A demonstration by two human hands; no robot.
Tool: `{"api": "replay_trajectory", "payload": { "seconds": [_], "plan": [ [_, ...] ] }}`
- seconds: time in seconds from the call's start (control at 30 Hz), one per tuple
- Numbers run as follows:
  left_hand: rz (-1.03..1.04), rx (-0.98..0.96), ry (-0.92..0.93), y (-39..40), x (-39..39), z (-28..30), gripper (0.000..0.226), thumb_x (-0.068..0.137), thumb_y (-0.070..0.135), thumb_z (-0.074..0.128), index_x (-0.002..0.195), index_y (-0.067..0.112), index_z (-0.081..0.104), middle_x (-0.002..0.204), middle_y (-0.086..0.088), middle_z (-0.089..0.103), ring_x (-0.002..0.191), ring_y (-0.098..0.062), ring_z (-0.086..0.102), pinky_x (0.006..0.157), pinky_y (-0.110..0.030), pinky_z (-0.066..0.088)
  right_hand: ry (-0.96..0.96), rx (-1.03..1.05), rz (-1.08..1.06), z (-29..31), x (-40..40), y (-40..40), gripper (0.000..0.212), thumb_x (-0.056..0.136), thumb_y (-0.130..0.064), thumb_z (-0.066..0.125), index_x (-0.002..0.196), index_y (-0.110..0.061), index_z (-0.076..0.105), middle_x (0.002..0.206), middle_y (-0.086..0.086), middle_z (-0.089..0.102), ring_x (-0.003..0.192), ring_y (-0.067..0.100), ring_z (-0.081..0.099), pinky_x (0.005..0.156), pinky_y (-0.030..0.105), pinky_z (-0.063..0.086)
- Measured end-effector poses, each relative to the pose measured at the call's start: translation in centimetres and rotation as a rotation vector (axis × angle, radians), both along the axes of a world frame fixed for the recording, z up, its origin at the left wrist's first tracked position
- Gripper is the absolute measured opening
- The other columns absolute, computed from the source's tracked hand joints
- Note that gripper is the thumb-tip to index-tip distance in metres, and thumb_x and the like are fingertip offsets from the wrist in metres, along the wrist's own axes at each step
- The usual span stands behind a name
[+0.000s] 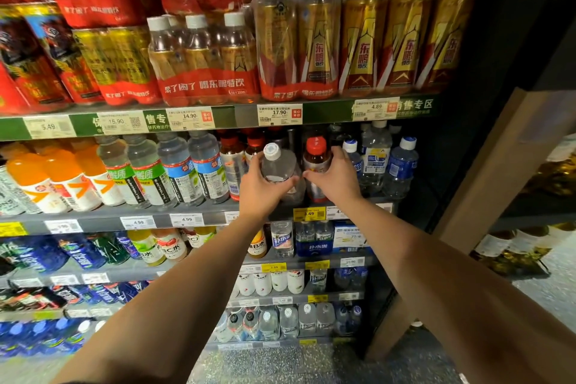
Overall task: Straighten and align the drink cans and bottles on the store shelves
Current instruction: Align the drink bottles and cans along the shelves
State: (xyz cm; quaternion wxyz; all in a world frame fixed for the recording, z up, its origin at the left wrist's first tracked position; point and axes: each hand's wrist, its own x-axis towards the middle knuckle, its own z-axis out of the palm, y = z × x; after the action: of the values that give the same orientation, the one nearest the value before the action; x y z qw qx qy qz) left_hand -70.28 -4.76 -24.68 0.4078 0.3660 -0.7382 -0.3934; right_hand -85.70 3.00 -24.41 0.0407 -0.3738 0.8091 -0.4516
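Both arms reach out to the second shelf (199,212) from the top. The left hand (260,187) has its grip wrapped around a clear bottle (279,167) with a white cap (270,151). The thumb lies across the front of the bottle, low down, and the fingers go round the left side. The bottle is not straight up. Its long way runs from bottom right to top left, so the cap leans to the left and a bit toward the camera. Its bottom is at the front edge of the shelf, but the hand hides whether it sits on it.

The right hand (335,178) has its grip around a brown bottle (316,165) with a red cap (316,145). This one stands almost straight up, cap on top. The fingers curl round its right side and the thumb points left, close to the clear bottle. The two bottles are just beside each other, near the middle of the shelf.

To the left stand clear bottles with blue labels (193,171), then green-label bottles (134,178), then orange bottles (62,181). They all lean a little. To the right stand blue-label bottles (400,168) with white caps. Above, on the top shelf, are gold and red bottle packs (358,40). Price tags (279,114) hang along the shelf edges.
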Motion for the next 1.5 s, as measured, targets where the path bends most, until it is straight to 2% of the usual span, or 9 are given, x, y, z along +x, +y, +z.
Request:
{"api": "replay_trajectory", "payload": {
  "seconds": [0.33, 0.5, 0.67, 0.8, 0.93, 1.07, 1.17, 1.33, 1.5],
  "plan": [
    [0.156, 0.045, 0.203, -1.0, 3.2, 0.7, 0.061, 0.07, 0.042, 0.083, 0.121, 0.019, 0.056, 0.111, 0.006, 0.067, 0.101, -0.007, 0.064, 0.093, -0.032, 0.053, -0.163, 0.003, 0.042, 0.6, 0.9, -1.8, 0.062, 0.07, -0.036, 0.085, 0.118, -0.014, 0.053, 0.12, 0.007, 0.061, 0.109, 0.026, 0.06, 0.087, 0.035, 0.046],
    [0.224, 0.09, 0.21, -2.0, 4.8, 0.1, 0.072, 0.067, 0.048, 0.082, 0.127, 0.019, 0.055, 0.117, 0.005, 0.066, 0.106, -0.01, 0.063, 0.097, -0.039, 0.052, -0.227, 0.281, 0.129, -1.1, 0.8, -3.1, 0.061, 0.071, -0.031, 0.085, 0.12, -0.012, 0.055, 0.118, 0.009, 0.066, 0.103, 0.028, 0.065, 0.09, 0.045, 0.054],
    [0.194, 0.116, 0.193, -2.5, 6.0, -0.2, 0.073, 0.065, 0.047, 0.085, 0.127, 0.024, 0.053, 0.116, 0.007, 0.065, 0.106, -0.009, 0.063, 0.098, -0.035, 0.052, -0.252, 0.331, 0.148, -3.1, 0.7, -5.1, 0.062, 0.068, -0.028, 0.086, 0.119, -0.013, 0.054, 0.117, 0.01, 0.066, 0.097, 0.028, 0.068, 0.082, 0.047, 0.058],
    [0.161, 0.121, 0.188, -2.5, 6.2, -0.2, 0.076, 0.063, 0.045, 0.087, 0.127, 0.02, 0.054, 0.114, 0.007, 0.067, 0.105, -0.008, 0.064, 0.097, -0.036, 0.053, -0.224, 0.303, 0.161, -3.4, 1.8, -6.2, 0.048, 0.079, -0.02, 0.078, 0.121, -0.013, 0.056, 0.117, 0.011, 0.067, 0.097, 0.03, 0.069, 0.083, 0.047, 0.058],
    [0.145, 0.11, 0.178, -2.4, 6.2, 0.0, 0.08, 0.06, 0.05, 0.086, 0.128, 0.023, 0.054, 0.116, 0.008, 0.066, 0.107, -0.008, 0.063, 0.097, -0.037, 0.053, -0.196, 0.292, 0.15, -3.5, 2.1, -6.0, 0.039, 0.091, -0.021, 0.064, 0.128, -0.012, 0.054, 0.12, 0.009, 0.065, 0.103, 0.029, 0.065, 0.091, 0.042, 0.053],
    [0.139, 0.091, 0.154, -1.6, 5.6, 0.1, 0.083, 0.06, 0.051, 0.086, 0.131, 0.023, 0.053, 0.118, 0.008, 0.066, 0.109, -0.007, 0.062, 0.097, -0.036, 0.053, -0.333, 0.268, 0.168, -3.7, 1.4, -5.8, 0.056, 0.093, -0.007, 0.056, 0.146, -0.008, 0.037, 0.124, 0.016, 0.062, 0.113, 0.032, 0.061, 0.099, 0.048, 0.049],
    [0.098, 0.061, 0.126, -0.5, 4.7, 0.5, 0.079, 0.063, 0.047, 0.086, 0.129, 0.021, 0.054, 0.117, 0.008, 0.066, 0.107, -0.006, 0.062, 0.095, -0.03, 0.053, -0.358, 0.281, 0.178, -2.9, 1.9, -4.3, 0.055, 0.096, -0.008, 0.052, 0.148, -0.008, 0.034, 0.126, 0.013, 0.062, 0.114, 0.029, 0.059, 0.102, 0.042, 0.046],
    [0.023, 0.026, 0.086, 1.9, 1.7, 1.7, 0.065, 0.067, 0.037, 0.088, 0.121, 0.029, 0.052, 0.107, 0.019, 0.06, 0.098, 0.005, 0.057, 0.082, -0.008, 0.042, -0.33, 0.162, 0.108, -2.3, 1.4, -1.4, 0.034, 0.097, -0.01, 0.053, 0.13, -0.008, 0.054, 0.115, 0.013, 0.066, 0.106, 0.03, 0.061, 0.093, 0.04, 0.048],
    [0.008, 0.01, 0.051, 3.9, -2.4, 2.3, 0.072, 0.071, 0.035, 0.086, 0.131, 0.021, 0.05, 0.112, 0.014, 0.053, 0.106, -0.005, 0.053, 0.089, -0.017, 0.04, -0.335, 0.073, 0.061, -2.1, -0.8, 0.9, 0.022, 0.094, -0.009, 0.05, 0.111, -0.011, 0.064, 0.101, 0.008, 0.068, 0.089, 0.027, 0.061, 0.083, 0.041, 0.05]
  ]
}}
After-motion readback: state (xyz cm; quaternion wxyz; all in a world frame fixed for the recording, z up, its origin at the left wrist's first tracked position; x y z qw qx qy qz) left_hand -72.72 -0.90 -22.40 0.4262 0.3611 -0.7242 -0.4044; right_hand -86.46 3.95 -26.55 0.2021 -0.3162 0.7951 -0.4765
